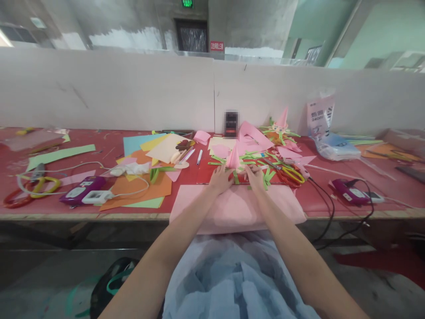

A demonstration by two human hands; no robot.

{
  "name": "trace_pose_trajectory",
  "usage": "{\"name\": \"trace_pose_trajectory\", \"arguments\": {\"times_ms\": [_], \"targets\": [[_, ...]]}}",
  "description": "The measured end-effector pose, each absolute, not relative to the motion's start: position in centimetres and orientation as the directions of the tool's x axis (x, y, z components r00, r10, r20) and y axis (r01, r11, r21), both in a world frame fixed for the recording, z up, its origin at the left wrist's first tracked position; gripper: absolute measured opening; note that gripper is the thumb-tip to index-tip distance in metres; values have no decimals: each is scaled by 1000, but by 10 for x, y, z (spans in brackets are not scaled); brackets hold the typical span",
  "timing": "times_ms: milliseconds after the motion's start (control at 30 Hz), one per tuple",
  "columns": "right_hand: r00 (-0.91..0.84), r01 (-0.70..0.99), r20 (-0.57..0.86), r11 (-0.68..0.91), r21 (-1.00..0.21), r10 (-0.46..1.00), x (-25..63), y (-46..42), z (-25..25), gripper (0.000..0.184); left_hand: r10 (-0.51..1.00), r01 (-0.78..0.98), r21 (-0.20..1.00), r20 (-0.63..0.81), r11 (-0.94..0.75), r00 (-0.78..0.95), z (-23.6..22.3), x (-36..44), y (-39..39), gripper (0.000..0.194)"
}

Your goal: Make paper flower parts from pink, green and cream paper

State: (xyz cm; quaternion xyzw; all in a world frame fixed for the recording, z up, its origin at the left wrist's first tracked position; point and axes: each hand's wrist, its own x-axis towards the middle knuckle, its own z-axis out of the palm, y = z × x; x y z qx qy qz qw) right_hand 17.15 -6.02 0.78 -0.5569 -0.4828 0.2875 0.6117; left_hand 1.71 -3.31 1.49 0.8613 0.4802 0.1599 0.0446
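Observation:
A pink paper cone (233,158) with green paper strips (236,178) around its base stands on the table before me. My left hand (220,178) is at the left of this paper figure, its fingers bent against the base. From the other side, my right hand (254,175) closes its fingertips at the base's right edge. The fingertips are small and partly hidden by the paper. More green strips lie around both hands. Yellow-handled scissors (293,174) lie just right of my right hand. A pink cushion-like cloth (236,204) lies under my wrists at the table's front edge.
Another pink-coned paper figure (282,122) stands at the back right. Coloured paper sheets (162,148), a white pen (199,157) and a purple device (83,190) with cables lie left. Right are a plastic tissue pack (335,144) and another purple device (350,192). A white partition (133,93) stands behind.

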Motion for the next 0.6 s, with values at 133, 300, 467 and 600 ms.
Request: {"name": "trace_pose_trajectory", "arguments": {"times_ms": [133, 300, 467, 600], "targets": [[316, 267, 285, 204, -942, 905, 171, -61, 9, 38, 856, 806, 289, 220, -516, 468, 15, 15, -32, 37], [326, 325, 275, 166, -931, 905, 171, -58, 7, 36, 874, 810, 330, 202, -485, 441, 17, 15, -31, 37], [297, 325, 269, 168, -931, 916, 172, -56, 4, 28, 873, 801, 348, 211, -487, 440, 17, 16, -31, 31], [316, 343, 264, 149, -927, 911, 172, -56, 3, 28, 880, 803, 360, 197, -475, 432, 19, 16, -32, 32]]}}
